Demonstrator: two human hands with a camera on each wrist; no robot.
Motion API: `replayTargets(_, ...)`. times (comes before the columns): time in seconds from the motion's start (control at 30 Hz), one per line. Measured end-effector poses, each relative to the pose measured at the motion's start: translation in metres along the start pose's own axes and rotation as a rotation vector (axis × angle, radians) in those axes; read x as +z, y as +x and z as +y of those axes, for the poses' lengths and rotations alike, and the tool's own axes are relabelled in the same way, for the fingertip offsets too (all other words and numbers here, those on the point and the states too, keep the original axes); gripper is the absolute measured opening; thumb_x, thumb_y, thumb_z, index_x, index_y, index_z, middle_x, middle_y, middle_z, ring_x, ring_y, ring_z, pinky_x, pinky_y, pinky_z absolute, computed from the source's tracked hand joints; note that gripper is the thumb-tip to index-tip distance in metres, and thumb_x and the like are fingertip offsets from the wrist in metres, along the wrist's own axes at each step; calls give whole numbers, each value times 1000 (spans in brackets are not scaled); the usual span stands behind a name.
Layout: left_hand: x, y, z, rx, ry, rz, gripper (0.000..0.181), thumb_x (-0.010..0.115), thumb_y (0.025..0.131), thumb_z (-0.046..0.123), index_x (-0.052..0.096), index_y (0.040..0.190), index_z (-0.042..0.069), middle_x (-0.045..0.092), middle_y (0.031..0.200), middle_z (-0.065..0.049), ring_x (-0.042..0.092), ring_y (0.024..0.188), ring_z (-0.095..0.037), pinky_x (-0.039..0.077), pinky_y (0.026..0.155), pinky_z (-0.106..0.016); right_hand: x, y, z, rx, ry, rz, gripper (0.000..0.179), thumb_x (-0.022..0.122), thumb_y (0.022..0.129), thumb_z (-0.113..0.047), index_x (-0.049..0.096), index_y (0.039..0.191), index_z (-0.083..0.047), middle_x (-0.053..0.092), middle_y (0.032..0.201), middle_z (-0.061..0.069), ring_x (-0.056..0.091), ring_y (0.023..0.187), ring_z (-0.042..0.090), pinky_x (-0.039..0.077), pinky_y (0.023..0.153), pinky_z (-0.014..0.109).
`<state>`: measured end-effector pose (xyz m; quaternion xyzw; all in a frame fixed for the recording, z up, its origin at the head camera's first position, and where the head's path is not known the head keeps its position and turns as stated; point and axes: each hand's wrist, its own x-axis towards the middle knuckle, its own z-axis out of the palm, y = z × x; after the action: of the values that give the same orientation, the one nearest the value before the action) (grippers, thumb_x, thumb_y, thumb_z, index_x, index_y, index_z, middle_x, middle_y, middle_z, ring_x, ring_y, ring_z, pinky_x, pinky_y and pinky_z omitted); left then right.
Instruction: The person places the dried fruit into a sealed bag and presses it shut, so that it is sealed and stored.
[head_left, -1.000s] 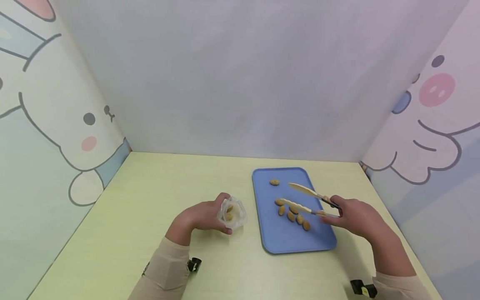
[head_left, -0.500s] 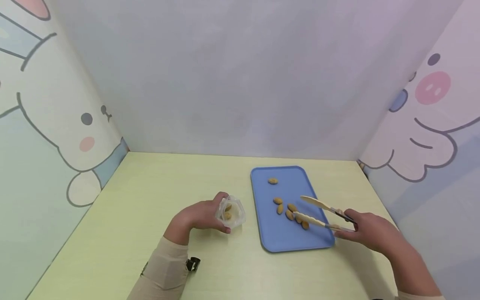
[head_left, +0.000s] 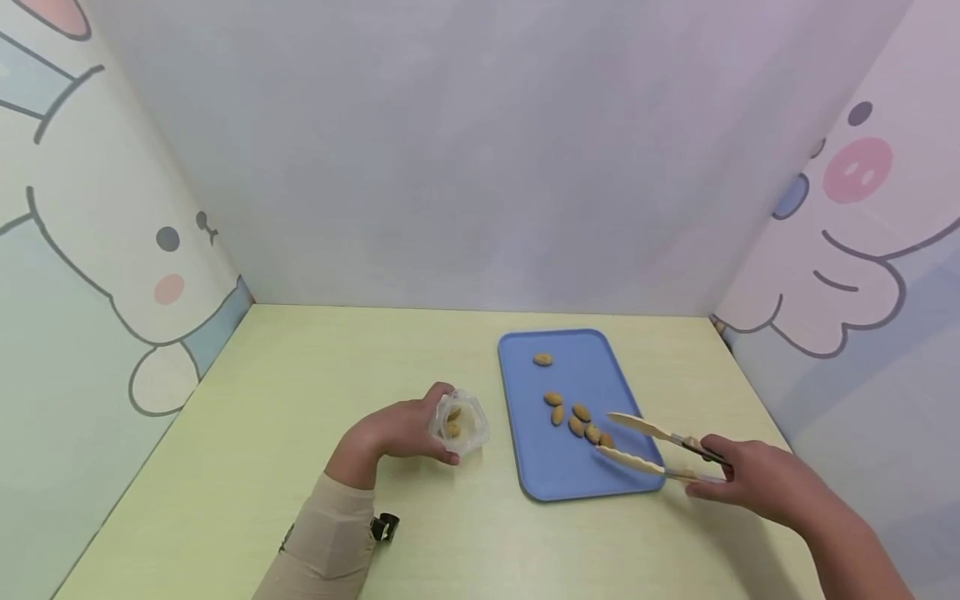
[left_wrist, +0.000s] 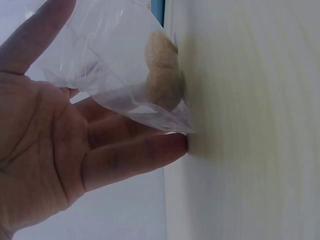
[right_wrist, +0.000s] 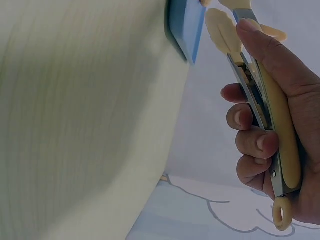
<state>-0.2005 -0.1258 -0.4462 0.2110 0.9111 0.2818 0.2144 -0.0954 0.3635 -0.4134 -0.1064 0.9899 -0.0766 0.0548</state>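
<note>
My left hand [head_left: 401, 429] holds a clear plastic cup [head_left: 474, 421] on the table, thumb and fingers spread around its sides. Inside it lie tan, rough-skinned nuts [head_left: 453, 429]; in the left wrist view the nuts [left_wrist: 164, 72] show through the clear wall. My right hand [head_left: 757, 479] grips a pair of tongs [right_wrist: 277, 115] with cream tips and handle. The tongs stand spread over the right side of a blue tray [head_left: 551, 471], with nothing between their tips. Several brown oval nuts [head_left: 576, 426] lie near the tray's middle, the lower tip close beside the nearest one.
One nut [head_left: 543, 359] lies apart near the tray's far edge. The pale yellow table [head_left: 360, 342] meets a plain wall [head_left: 480, 158] at the back and cartoon-printed walls at both sides. Black straps [head_left: 385, 527] sit at my left sleeve.
My right hand has drawn the spread tongs to the right and toward me, from over the nuts to the tray's right side. My left hand stays at the cup; the view shifts slightly.
</note>
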Motion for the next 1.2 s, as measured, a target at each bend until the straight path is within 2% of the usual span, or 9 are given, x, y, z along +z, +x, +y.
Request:
replayTargets(0.27,-1,0,-1,6,-8,4,100,86,67,52,27,143,25,55,103,0,54,86,-18,44,81,-40,6,-2,6,-34,16,-38,43,70,77,-65,49,87,-29,39,62,-13,30,52,1,26,50,24)
replayTargets(0.5,-1,0,-2,2,-15,2,99,86,68,52,27,143,25,55,103,0,54,86,-18,44,81,-40,9,0,6,-29,-7,-47,39,68,77,-67,51,87,-32,38,61,-14,31,52,1,26,50,25)
replayTargets(0.77,0,1,-3,14,-12,-2,100,85,67,54,27,144,25,55,103,0,54,87,-17,44,81,-39,13,-3,8,-21,17,-74,37,67,80,-64,49,84,-32,37,60,-14,29,52,1,25,50,25)
replayTargets(1.07,1,1,-2,7,-33,-3,99,86,68,50,27,143,24,54,103,-1,54,87,-18,43,80,-40,20,-4,10,-1,120,-132,40,68,83,-58,47,83,-25,40,63,-12,32,54,1,28,52,24)
replayTargets(1.2,2,1,-2,2,-29,3,99,86,68,50,27,143,24,54,103,-1,54,87,-18,44,79,-40,23,-4,10,3,121,-120,40,69,82,-58,47,83,-25,40,62,-12,32,53,0,28,52,24)
